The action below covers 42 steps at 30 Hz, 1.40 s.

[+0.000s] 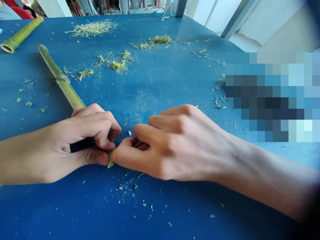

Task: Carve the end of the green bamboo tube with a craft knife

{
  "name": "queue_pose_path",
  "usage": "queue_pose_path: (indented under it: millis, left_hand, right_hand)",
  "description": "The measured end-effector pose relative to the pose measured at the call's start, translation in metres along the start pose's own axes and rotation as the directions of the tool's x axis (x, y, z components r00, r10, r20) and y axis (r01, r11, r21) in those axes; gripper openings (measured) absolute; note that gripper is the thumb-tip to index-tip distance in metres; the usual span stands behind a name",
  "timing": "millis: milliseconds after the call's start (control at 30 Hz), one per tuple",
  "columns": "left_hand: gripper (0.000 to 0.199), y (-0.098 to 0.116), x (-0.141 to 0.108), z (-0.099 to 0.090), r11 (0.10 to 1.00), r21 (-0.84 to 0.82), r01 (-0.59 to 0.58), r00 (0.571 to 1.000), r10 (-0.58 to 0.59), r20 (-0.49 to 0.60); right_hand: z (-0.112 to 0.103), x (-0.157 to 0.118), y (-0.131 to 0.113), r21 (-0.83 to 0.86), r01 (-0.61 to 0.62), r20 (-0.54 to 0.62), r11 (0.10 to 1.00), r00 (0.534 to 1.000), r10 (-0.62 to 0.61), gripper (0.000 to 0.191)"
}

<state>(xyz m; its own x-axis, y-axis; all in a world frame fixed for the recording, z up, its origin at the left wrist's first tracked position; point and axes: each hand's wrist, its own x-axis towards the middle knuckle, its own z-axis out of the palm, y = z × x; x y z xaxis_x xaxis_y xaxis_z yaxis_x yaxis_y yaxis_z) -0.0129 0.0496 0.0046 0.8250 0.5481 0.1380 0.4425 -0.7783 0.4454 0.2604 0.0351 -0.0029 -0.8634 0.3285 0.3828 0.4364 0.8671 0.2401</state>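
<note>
A long green bamboo piece (68, 93) with a raised node slants across the blue table, its near end emerging beneath my fingers. My left hand (85, 133) is closed around that near end, thumb on the front side and fingers over the top. Right beside it, my right hand (165, 143) is curled shut, its index finger touching the bamboo's tip. A thin dark sliver of something shows between the right fingers, but most of it is hidden, so I cannot tell its kind. Small pale chips lie on the table around both hands.
A thicker green bamboo tube (22, 35) lies at the far left. Piles of shavings (95, 28) and greenish scraps (118, 65) are scattered over the blue table (175, 83). A metal post (181, 8) stands at the back edge. A pixelated patch covers the right side.
</note>
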Motion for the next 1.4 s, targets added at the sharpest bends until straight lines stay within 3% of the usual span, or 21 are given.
queue_pose_path:
  millis: [200,300,433,533,767,867,1000,1233,1400]
  left_hand:
    - [0.024,0.002,0.002,0.002,0.998,-0.006,-0.056,0.998,0.056,-0.033]
    - [0.024,0.002,0.003,0.005,0.998,-0.009,-0.062,0.996,0.062,-0.065]
    - [0.026,0.002,0.004,0.002,0.999,-0.003,-0.047,0.999,0.047,-0.015]
    - [0.027,0.002,0.002,0.0,1.0,-0.006,-0.019,1.0,0.02,0.012]
    - [0.022,0.0,0.0,-0.004,1.0,0.007,-0.014,0.998,0.014,0.057]
    - [0.024,0.004,0.001,-0.009,1.0,-0.021,-0.02,0.997,0.021,0.072]
    - [0.021,0.008,0.0,-0.015,0.998,-0.054,0.015,0.995,-0.009,0.098]
    - [0.023,0.006,-0.001,-0.012,0.998,-0.056,0.002,0.999,0.001,0.052]
    - [0.022,0.008,0.004,-0.012,0.997,-0.07,0.009,0.996,-0.003,0.089]
  right_hand:
    - [-0.004,0.0,-0.004,-0.023,-0.025,-0.008,0.999,1.0,0.025,0.043]
    - [-0.007,0.001,-0.005,0.059,-0.064,0.095,0.996,0.994,0.059,0.044]
    - [-0.013,0.007,-0.002,0.204,-0.128,0.298,0.971,0.953,0.063,0.036]
    - [-0.015,0.012,0.005,0.281,-0.115,0.35,0.953,0.937,0.01,0.031]
    - [-0.008,0.0,0.013,0.301,-0.104,0.317,0.948,0.949,0.003,0.031]
    - [-0.006,-0.004,0.009,0.26,-0.073,0.234,0.963,0.972,0.011,0.024]
    - [-0.003,-0.001,0.004,0.232,-0.039,0.121,0.972,0.993,0.011,0.036]
    - [0.0,-0.002,0.004,0.249,-0.026,0.139,0.968,0.99,-0.009,0.033]
    - [0.001,-0.002,0.003,0.153,0.017,0.085,0.988,0.996,-0.03,0.034]
